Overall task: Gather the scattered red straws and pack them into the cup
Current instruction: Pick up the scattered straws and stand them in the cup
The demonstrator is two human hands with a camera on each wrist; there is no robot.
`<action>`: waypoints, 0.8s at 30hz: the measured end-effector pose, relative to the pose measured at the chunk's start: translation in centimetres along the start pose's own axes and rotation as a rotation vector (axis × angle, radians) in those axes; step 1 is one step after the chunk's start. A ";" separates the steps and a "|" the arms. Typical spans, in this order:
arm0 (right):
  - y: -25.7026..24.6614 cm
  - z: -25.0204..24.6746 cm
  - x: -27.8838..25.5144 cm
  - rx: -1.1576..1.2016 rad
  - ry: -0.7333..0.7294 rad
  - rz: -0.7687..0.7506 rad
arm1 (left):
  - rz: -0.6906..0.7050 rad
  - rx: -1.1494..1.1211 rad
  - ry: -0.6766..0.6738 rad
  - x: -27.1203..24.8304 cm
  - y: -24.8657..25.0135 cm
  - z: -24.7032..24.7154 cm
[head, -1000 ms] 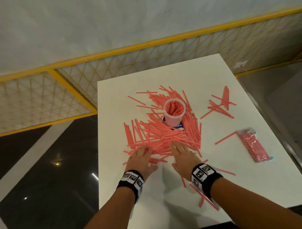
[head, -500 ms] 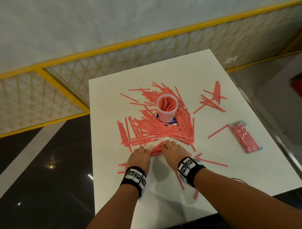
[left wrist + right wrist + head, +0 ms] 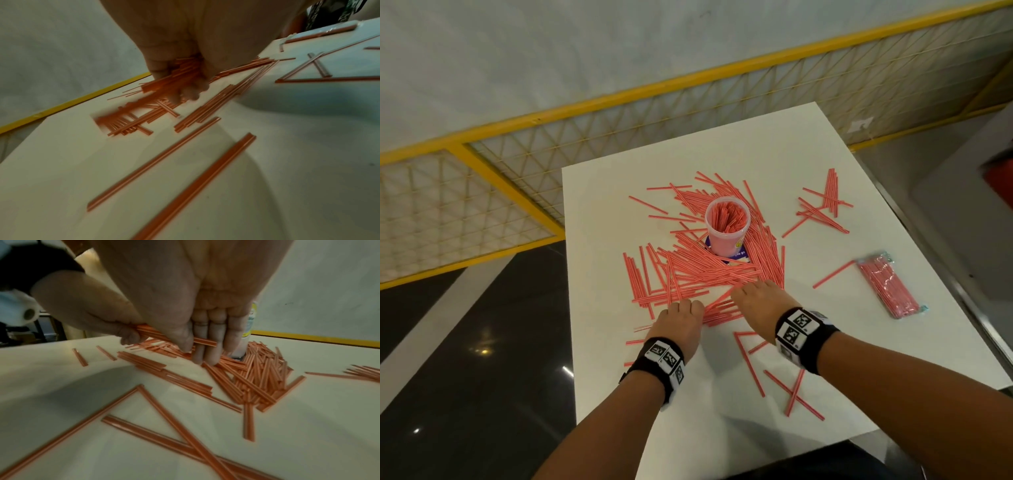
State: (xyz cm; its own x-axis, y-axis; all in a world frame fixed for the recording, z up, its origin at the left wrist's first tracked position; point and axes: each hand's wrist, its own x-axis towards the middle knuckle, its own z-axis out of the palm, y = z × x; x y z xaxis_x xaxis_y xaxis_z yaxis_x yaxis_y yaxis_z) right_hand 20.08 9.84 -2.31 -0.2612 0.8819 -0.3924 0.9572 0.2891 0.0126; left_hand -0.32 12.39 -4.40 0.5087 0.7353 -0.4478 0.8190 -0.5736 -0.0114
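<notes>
A clear plastic cup (image 3: 726, 226) packed with red straws stands upright mid-table, ringed by a thick heap of red straws (image 3: 698, 270). Both hands are at the heap's near edge. My left hand (image 3: 681, 317) curls its fingers round one end of a small bundle of straws (image 3: 719, 310); the left wrist view shows the bundle (image 3: 174, 76) inside the curled fingers. My right hand (image 3: 756, 299) pinches the other end (image 3: 174, 335) between thumb and forefinger, while its other fingers (image 3: 207, 353) point straight down onto the heap. The cup (image 3: 246, 331) shows just behind them.
A sealed packet of straws (image 3: 890, 289) lies at the right of the white table (image 3: 808, 154). A smaller heap (image 3: 822, 205) sits at the back right. Loose straws (image 3: 774, 373) lie near the front edge. A yellow mesh railing (image 3: 517, 164) and dark floor are to the left.
Both hands lay flat on the heap's near edge a second ago. They have since drawn together and curled, raking a small bundle out toward me.
</notes>
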 end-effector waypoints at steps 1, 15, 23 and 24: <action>0.3 0.1 -0.4 0.001 0.005 -0.011 | 0.016 -0.012 -0.001 -0.1 -0.1 -0.1; 0.9 3.5 -2.1 0.064 0.024 0.027 | -0.070 -0.282 -0.078 -5.2 -6.8 4.9; -3.8 2.3 1.2 0.010 -0.006 -0.137 | -0.171 -0.187 -0.146 -5.1 -6.1 5.3; -4.1 2.0 1.4 -0.009 -0.008 -0.142 | -0.172 -0.168 -0.136 -5.1 -6.1 5.3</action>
State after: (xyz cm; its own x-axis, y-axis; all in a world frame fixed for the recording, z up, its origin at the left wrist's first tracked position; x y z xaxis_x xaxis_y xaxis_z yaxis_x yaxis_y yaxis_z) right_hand 16.08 9.13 -4.79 -0.3925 0.8292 -0.3978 0.9097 0.4138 -0.0351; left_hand -9.30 10.18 -6.82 0.3274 0.7551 -0.5680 0.9286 -0.3681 0.0460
